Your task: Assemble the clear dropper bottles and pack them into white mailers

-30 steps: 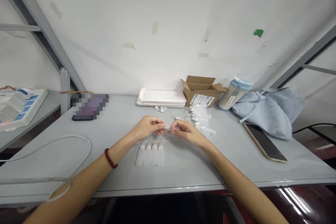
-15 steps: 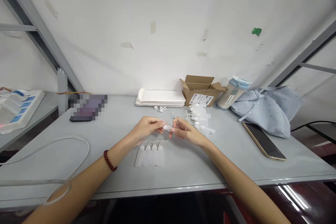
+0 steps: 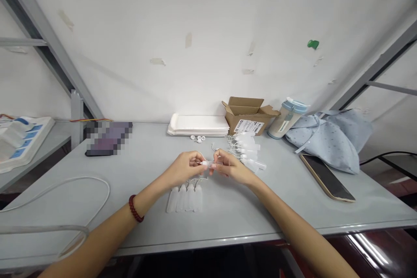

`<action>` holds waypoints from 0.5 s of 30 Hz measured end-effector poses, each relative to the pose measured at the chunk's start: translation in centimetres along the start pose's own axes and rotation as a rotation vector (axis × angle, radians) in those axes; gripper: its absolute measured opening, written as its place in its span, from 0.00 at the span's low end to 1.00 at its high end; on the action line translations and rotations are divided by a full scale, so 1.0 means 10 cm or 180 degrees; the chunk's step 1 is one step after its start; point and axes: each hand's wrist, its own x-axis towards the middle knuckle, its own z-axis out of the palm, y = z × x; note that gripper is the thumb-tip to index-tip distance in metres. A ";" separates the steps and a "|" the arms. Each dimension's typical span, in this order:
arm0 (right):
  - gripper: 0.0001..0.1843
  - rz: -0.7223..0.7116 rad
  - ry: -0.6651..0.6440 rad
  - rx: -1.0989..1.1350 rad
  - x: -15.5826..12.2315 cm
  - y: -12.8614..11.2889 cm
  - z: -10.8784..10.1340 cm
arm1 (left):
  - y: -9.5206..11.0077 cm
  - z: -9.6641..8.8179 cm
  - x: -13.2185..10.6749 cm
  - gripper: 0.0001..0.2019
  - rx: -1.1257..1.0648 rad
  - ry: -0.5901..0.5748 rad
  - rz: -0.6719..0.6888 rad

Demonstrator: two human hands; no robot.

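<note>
Both hands meet above the middle of the table around one small translucent plastic bottle [image 3: 209,164] with a white cap end. My left hand [image 3: 185,168] pinches the cap end between thumb and fingers, and a thin white cord shows beside it. On the other end, my right hand [image 3: 232,167] has its fingers closed around the bottle body, hiding most of it. A row of several similar bottles [image 3: 185,200] lies below my left hand, their white cords pointing away from me. Beyond my right hand is a loose pile of more bottles [image 3: 250,151] with cords.
Several small white caps [image 3: 198,139] lie before a stack of white envelopes [image 3: 199,125]. An open cardboard box [image 3: 249,117], a tumbler [image 3: 288,118], a blue cloth bag [image 3: 329,139] and a phone [image 3: 326,177] stand or lie rightward. A white cable [image 3: 106,191] loops at left.
The view has tilted slightly, so everything sits a little lower. My left fingers have shifted at the cap end of the bottle; both hands still hold it.
</note>
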 end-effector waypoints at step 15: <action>0.17 -0.0035 0.0046 0.0030 0.00 -0.01 -0.02 | 0.02 0.00 0.00 0.21 0.0310 0.0200 -0.0068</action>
